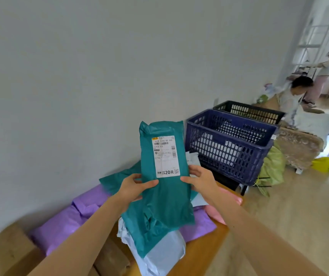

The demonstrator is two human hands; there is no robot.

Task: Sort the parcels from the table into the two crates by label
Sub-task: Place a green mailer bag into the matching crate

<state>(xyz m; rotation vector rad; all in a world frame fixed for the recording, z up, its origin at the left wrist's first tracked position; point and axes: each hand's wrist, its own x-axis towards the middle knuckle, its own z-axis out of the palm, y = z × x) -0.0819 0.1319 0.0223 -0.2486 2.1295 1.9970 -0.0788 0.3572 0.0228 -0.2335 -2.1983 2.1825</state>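
Note:
I hold a teal parcel (166,198) upright above the table, its white shipping label (165,156) facing me. My left hand (133,189) grips its left edge, thumb across the front. My right hand (200,179) grips the right edge the same way. Beyond the table's far end stands a dark blue crate (229,144) with pale parcels inside, and behind it a black crate (249,111). Below the held parcel lie purple parcels (64,226), a pink parcel (219,212), a pale blue-white parcel (159,253), another teal parcel (119,178) and brown cardboard boxes (6,253).
The wooden table (205,253) runs along a grey wall (100,76) on the left. A green sack (273,168) and a yellow object (322,164) sit on the floor past the crates. Two people (298,96) are at the far right by a bed.

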